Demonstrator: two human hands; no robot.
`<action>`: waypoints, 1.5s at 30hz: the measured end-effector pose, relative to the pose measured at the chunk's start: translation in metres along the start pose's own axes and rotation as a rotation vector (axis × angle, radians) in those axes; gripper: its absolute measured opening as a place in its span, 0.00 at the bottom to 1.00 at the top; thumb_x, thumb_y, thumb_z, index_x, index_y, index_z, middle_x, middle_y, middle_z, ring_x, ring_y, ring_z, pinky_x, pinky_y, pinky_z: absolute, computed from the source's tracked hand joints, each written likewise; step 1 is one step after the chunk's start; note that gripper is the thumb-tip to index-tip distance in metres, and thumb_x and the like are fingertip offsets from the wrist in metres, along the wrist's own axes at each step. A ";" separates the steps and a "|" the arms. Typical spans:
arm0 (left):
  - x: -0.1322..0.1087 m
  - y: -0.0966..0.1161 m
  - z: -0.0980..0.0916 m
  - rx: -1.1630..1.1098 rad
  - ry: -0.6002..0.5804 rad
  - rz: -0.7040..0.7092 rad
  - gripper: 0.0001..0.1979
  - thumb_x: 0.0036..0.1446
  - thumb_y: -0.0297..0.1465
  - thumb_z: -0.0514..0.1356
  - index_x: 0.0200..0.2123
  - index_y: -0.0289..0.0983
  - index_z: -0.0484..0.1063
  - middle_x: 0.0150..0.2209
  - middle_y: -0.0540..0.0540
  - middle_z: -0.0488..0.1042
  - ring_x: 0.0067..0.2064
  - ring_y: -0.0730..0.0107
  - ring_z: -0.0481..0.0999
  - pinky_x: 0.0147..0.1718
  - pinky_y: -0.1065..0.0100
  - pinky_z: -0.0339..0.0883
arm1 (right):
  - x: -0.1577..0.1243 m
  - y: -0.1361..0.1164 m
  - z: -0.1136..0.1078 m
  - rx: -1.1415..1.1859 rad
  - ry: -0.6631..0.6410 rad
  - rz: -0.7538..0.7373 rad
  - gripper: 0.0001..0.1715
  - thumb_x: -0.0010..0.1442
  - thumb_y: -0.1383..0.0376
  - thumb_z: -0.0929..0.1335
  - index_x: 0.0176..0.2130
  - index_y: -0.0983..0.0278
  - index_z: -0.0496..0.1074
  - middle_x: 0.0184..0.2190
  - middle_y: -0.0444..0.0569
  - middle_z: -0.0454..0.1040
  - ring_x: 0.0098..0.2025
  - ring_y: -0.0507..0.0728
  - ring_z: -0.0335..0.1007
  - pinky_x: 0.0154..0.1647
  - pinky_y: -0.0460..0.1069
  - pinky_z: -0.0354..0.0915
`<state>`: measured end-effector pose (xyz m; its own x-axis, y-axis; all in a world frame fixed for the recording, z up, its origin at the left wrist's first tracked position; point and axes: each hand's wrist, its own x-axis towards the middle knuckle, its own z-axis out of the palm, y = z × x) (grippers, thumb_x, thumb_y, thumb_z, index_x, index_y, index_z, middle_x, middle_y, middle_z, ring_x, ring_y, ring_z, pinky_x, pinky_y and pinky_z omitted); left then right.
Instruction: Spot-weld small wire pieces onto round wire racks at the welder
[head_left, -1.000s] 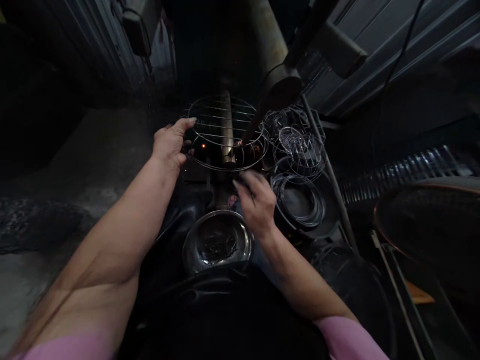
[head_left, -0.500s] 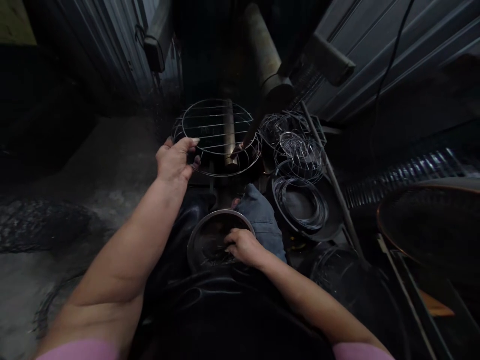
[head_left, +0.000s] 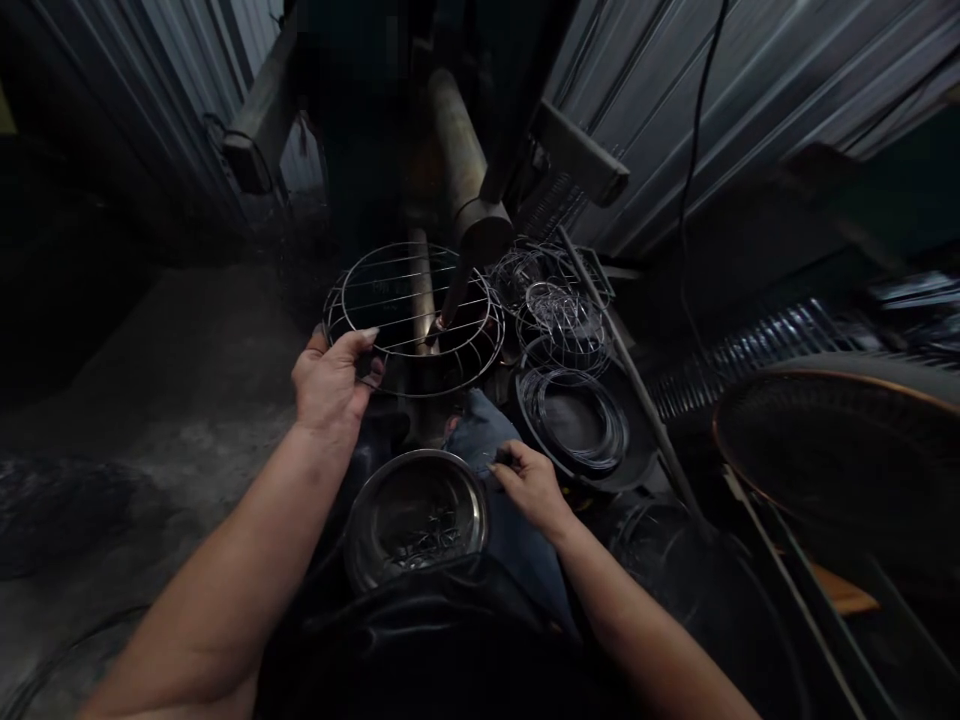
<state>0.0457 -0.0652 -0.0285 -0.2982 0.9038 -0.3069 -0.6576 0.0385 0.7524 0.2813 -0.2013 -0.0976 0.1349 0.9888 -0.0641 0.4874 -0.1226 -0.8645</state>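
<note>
My left hand point(head_left: 330, 382) grips the near left rim of a round wire basket frame point(head_left: 414, 315) that sits under a dark machine arm point(head_left: 459, 190). A metal bowl point(head_left: 415, 518) with small wire pieces in it rests on my lap. My right hand point(head_left: 529, 485) is just right of the bowl's rim, its fingers pinched on something small that I cannot make out.
A dark pan holding wire rings point(head_left: 574, 420) lies right of my knee, with more wire frames point(head_left: 551, 295) piled behind it. A large round tray point(head_left: 840, 450) stands at the far right. Corrugated metal walls close in behind. Bare concrete floor point(head_left: 165, 400) spreads to the left.
My right hand came back from the wire frame to the bowl, dipped into it, and now sits at the bowl's right edge with pinched fingers. My left hand kept hold of the frame.
</note>
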 end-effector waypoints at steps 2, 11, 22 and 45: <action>-0.001 -0.001 0.001 -0.003 0.021 0.000 0.21 0.30 0.23 0.69 0.28 0.38 0.63 0.22 0.54 0.66 0.24 0.74 0.68 0.22 0.70 0.66 | 0.004 0.009 -0.001 0.019 -0.008 0.027 0.07 0.50 0.63 0.68 0.25 0.62 0.66 0.19 0.38 0.61 0.22 0.50 0.58 0.23 0.44 0.59; -0.004 -0.002 0.005 0.012 0.017 -0.009 0.21 0.28 0.24 0.69 0.27 0.38 0.62 0.23 0.54 0.67 0.24 0.74 0.67 0.22 0.71 0.65 | 0.011 0.007 0.000 0.228 -0.056 0.188 0.14 0.42 0.62 0.74 0.21 0.63 0.65 0.14 0.37 0.63 0.17 0.49 0.60 0.17 0.44 0.57; -0.007 -0.007 0.005 0.009 0.037 -0.014 0.23 0.28 0.25 0.71 0.30 0.38 0.63 0.24 0.55 0.68 0.25 0.73 0.69 0.24 0.70 0.66 | 0.018 -0.030 -0.008 0.102 -0.041 -0.051 0.12 0.52 0.58 0.70 0.33 0.64 0.78 0.22 0.45 0.74 0.19 0.52 0.67 0.21 0.47 0.65; -0.003 -0.008 0.012 -0.056 -0.021 0.026 0.24 0.32 0.26 0.72 0.35 0.39 0.68 0.27 0.56 0.67 0.26 0.76 0.69 0.24 0.72 0.65 | 0.073 -0.093 0.075 0.404 0.325 -0.121 0.14 0.57 0.56 0.70 0.35 0.65 0.77 0.22 0.45 0.76 0.25 0.55 0.73 0.27 0.48 0.70</action>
<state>0.0598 -0.0634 -0.0265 -0.3015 0.9129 -0.2750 -0.6875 -0.0083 0.7261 0.1817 -0.1109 -0.0592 0.3897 0.9087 0.1498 0.1532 0.0965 -0.9835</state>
